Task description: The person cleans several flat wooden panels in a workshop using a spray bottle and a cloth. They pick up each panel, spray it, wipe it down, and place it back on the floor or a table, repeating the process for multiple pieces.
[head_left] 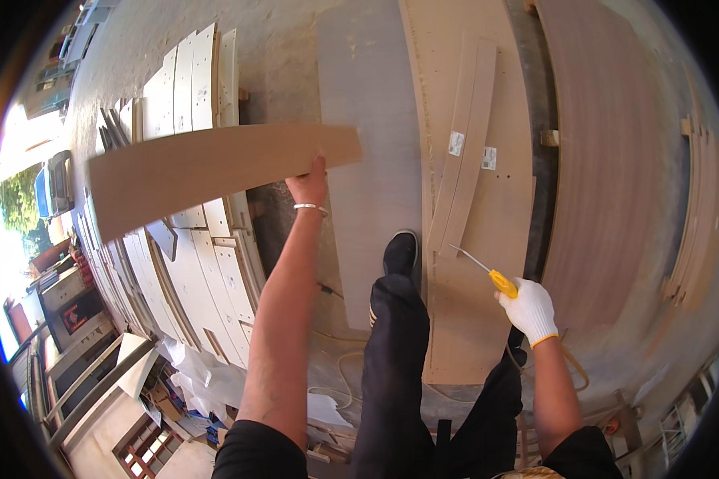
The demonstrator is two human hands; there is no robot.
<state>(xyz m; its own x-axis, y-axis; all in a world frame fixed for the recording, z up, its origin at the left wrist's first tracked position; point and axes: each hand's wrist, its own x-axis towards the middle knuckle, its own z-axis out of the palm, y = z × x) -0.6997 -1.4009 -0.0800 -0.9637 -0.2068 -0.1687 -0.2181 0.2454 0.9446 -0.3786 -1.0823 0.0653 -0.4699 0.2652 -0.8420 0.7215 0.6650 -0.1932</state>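
Note:
My bare left hand point(309, 186), with a white bracelet at the wrist, grips a long brown board point(208, 168) near its right end. The board is held up in the air, reaching left over a stack of white panels point(192, 88). My right hand point(529, 310) wears a white glove and is closed round a yellow air blow gun point(502, 283) with a thin, bent metal nozzle. Its tip is over a wide brown panel point(475, 319). Two narrow brown boards point(465, 152) with white labels lie side by side on that panel.
Another large brown panel point(595, 176) lies to the right, with narrow strips point(689, 215) stacked beyond it. A yellowish hose point(577, 371) hangs by my right forearm. Clear plastic wrap point(196, 375) and cartons lie at the lower left. My shoe point(400, 254) is beside the wide panel.

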